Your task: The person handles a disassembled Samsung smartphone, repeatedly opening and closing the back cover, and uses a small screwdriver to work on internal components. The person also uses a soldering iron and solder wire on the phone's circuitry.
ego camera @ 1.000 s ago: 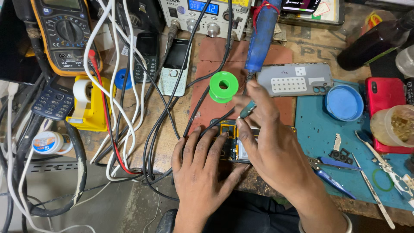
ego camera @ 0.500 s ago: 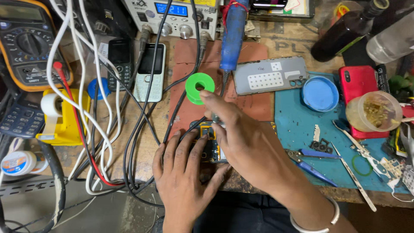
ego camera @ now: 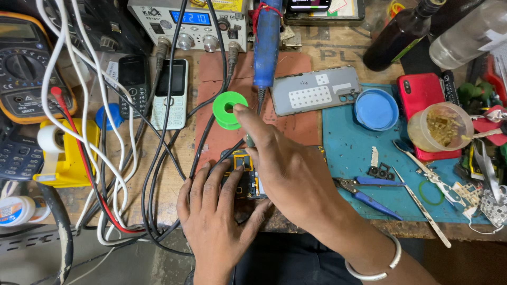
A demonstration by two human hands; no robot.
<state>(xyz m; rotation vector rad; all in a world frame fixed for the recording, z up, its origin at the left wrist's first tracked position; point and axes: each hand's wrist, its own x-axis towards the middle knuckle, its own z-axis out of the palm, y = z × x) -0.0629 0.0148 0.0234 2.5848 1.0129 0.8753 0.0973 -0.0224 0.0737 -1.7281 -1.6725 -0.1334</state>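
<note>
Soldering seems underway: the left hand (ego camera: 214,221) lies flat, pinning the circuit board (ego camera: 244,177); the right hand (ego camera: 288,169) pinches the soldering iron (ego camera: 252,138) narrowly, needing a steady touch next.

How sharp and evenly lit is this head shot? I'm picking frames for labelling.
Head view: even light, soft shadows, no strong glare; the green spool, circuit board and both hands, left and right, look sharp; slight wide-angle bending at the edges.
</note>
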